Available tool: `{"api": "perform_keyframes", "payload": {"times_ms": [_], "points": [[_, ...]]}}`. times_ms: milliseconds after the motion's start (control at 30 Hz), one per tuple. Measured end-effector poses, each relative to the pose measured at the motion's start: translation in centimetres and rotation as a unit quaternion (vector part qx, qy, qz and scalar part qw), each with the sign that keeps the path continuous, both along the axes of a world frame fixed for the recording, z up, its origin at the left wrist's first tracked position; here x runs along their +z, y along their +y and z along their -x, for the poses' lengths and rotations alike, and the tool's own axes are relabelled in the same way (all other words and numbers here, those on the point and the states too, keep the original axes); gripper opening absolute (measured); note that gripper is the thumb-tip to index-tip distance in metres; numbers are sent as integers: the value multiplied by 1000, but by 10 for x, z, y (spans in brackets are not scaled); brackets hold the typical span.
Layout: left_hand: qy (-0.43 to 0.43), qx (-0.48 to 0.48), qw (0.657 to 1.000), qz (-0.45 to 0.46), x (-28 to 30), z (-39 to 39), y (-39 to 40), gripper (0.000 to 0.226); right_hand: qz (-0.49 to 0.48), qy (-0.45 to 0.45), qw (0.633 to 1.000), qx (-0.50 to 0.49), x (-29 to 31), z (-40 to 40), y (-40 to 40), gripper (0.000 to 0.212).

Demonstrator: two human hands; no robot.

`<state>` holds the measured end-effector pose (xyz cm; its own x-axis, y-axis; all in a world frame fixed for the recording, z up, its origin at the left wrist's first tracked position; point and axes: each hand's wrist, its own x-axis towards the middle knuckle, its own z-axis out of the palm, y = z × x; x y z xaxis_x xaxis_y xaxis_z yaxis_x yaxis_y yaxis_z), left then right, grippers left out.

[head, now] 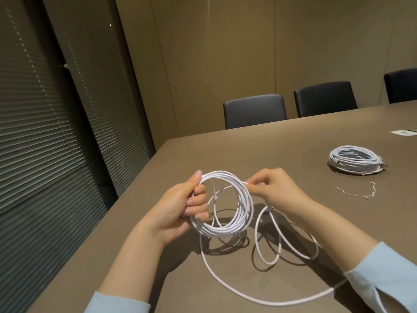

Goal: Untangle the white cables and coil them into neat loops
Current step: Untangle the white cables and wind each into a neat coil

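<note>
My left hand (189, 199) grips a coil of white cable (234, 229) by its left side, holding it upright just above the brown table (248, 150). My right hand (275, 188) pinches a strand of the same cable at the coil's upper right. The cable's loose tail (266, 245) lies in wide loops on the table below my right wrist and runs along the near edge under my right sleeve. A second white cable (355, 162), wound into a flat coil, rests on the table at the right.
A thin white twist tie (358, 193) lies near the flat coil. A small white plate (405, 133) is set in the tabletop at the far right. Three dark chairs (255, 111) stand behind the table. Window blinds (45, 132) fill the left.
</note>
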<state>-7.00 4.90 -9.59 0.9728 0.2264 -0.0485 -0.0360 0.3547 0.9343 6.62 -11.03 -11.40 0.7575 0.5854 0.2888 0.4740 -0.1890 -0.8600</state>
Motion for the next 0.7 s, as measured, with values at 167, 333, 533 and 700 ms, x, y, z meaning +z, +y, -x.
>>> {"api": "perform_keyframes", "payload": {"times_ms": [167,333,533,700], "points": [[-52,53,992,98,2,1,12,44,-16,-22,1000,-16,2,-12,-6,16],[-71,170,973,140,-2,-2,34,44,1,-96,995,-24,2,-14,-6,19],[-85,232,952,183,-1,0,45,44,-74,-37,997,7,7,-13,-11,21],[-50,182,978,91,-4,-2,32,41,-109,10,991,79,10,-5,-10,22]]}}
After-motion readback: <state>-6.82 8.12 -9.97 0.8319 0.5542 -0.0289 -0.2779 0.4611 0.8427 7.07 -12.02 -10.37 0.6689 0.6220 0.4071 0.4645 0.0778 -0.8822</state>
